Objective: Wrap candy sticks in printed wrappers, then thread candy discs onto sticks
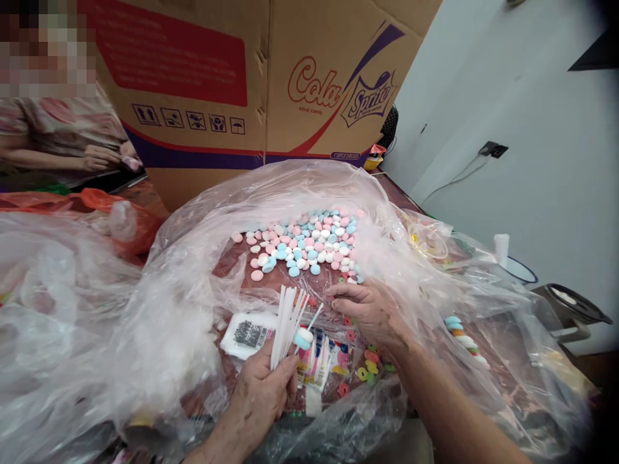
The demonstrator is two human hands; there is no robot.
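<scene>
My left hand (264,381) is closed around a bunch of thin white sticks (286,322) that fan upward. One stick in it leans right and carries a few threaded candies, a white one above a light blue one (303,338). To the right, my right hand (365,309) hovers just past the sticks, fingertips drawn together toward the thumb; whatever is between them, if anything, is too small to make out. Beyond both hands lies a pile of pink, white and blue round candies (309,241). Ring-shaped gummy candies (370,361) lie below my right hand.
Clear plastic sheeting (169,335) surrounds the candies. A large cardboard box (271,84) stands behind. Printed wrappers (319,361) and a white packet (249,335) lie near my left hand. A finished-looking candy stick (465,340) rests at right. Another person's hand (101,158) shows at left.
</scene>
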